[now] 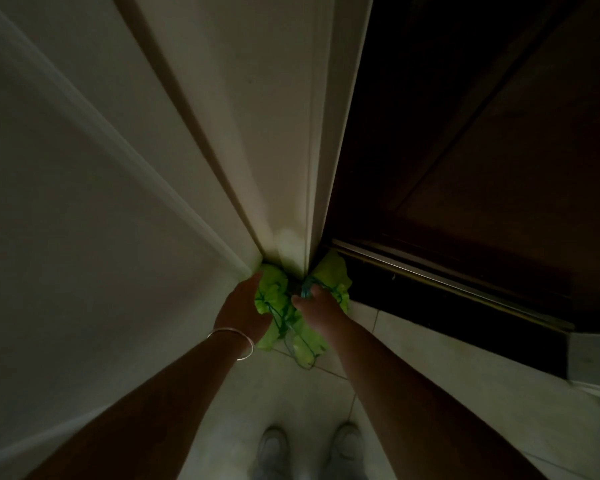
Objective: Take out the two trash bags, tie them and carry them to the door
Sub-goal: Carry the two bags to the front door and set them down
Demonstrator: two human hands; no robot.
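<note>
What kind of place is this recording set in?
Probably a home entryway: a dark wooden door with a metal threshold strip, pale walls meeting at a corner, and a tiled floor where green trash bags sit.

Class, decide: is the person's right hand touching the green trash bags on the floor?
Touching. The head view shows the right hand with fingers curled into the bunched top of the green trash bags.

I count two green trash bags, my two hands, one bracelet, two shoes, one dark door.
</note>
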